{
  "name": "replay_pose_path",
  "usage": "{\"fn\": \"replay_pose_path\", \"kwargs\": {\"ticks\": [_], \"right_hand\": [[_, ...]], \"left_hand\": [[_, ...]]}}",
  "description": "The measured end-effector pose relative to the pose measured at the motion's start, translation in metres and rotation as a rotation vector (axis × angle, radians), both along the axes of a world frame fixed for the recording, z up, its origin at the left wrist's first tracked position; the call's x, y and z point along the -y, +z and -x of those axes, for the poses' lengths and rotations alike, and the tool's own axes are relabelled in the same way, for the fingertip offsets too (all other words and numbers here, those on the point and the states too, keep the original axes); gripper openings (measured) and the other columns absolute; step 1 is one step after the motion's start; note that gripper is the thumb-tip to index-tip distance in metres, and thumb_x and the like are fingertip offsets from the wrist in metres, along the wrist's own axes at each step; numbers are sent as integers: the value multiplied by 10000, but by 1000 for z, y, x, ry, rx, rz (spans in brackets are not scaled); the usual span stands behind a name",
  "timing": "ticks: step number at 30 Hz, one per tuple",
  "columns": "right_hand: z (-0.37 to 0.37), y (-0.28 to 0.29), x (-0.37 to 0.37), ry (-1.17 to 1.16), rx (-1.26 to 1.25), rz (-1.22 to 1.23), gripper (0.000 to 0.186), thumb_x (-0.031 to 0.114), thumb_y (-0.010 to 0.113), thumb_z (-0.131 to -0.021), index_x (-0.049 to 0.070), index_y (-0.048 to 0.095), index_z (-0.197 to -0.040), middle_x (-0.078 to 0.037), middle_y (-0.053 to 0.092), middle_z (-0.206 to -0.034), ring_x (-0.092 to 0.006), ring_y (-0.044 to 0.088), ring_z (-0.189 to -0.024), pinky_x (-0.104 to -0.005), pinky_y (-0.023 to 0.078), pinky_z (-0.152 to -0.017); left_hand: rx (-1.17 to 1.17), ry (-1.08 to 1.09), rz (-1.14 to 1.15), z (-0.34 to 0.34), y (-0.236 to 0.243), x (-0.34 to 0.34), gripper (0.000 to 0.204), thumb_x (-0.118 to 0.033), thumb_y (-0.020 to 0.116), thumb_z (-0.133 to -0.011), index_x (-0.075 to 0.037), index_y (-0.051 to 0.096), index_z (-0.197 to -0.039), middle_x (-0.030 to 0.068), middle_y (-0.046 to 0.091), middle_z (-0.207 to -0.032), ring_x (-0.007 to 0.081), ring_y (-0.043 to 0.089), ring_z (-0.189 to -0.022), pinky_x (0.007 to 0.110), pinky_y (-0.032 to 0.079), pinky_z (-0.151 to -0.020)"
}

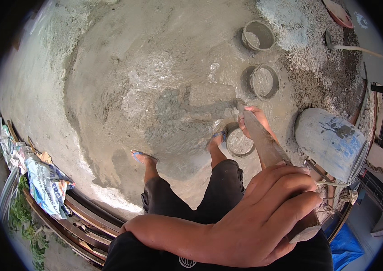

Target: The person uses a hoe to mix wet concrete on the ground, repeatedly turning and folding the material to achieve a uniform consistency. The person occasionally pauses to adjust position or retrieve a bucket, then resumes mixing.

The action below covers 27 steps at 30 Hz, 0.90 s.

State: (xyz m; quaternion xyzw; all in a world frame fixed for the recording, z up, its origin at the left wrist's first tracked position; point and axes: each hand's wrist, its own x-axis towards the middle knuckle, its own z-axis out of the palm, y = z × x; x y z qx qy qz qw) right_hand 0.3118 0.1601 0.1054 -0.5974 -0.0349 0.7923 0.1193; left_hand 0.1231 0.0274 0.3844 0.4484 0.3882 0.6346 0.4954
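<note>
A long wooden tool handle (266, 140), smeared with grey mortar, runs from beside my lap out over the wet ground. My left hand (268, 207) is closed round its near part, the forearm crossing in front of my body from the left. Farther along, my right hand (255, 118) is wrapped round the handle, partly hidden behind it. The tool's working end is hard to make out. Wet grey mortar (173, 119) spreads ahead of my feet, with a darker heaped patch in the middle. A mortar bucket (240, 141) stands between my right foot and the handle.
Two more buckets (263, 82) holding grey mix stand farther off at the right. Gravel (311, 67) lies beyond them, near a shovel (358, 49). A blue, mortar-stained barrel (329, 142) is close at my right. Sacks (44, 185) and boards (90, 217) lie at the left.
</note>
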Motion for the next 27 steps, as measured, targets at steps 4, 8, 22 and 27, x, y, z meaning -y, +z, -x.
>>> {"fn": "replay_pose_path", "kwargs": {"ticks": [4,8,22,27], "right_hand": [[-42,51,-48,-16,377,-175,335,238,521,-850,-68,521,-986,-212,594,-793,-353,586,-652,-475,513,-623],[-42,17,-58,-365,554,-391,384,154,548,-856,-52,430,-1158,-209,562,-1001,-353,595,-758,-489,537,-677],[-4,-84,-31,-211,678,-737,203,63,650,-844,-30,513,-961,-106,558,-791,-208,583,-589,-369,536,-511],[35,-80,-55,-315,480,-680,233,4,590,-843,-80,451,-1011,-159,540,-873,-264,575,-591,-407,551,-559]], "left_hand": [[165,61,72,9,-21,19,682,-41,815,-697,-31,422,-1254,198,468,-1324,389,419,-1318,526,335,-1066],[360,430,253,15,-134,36,414,72,720,-787,-40,462,-1090,179,605,-1138,330,546,-1209,509,387,-1061],[799,418,957,47,-415,140,410,-142,669,-899,-47,494,-1257,118,599,-1201,226,624,-1075,346,539,-933],[931,390,741,47,-373,145,487,-123,638,-904,-56,445,-1345,146,559,-1300,258,597,-1147,368,506,-992]]}}
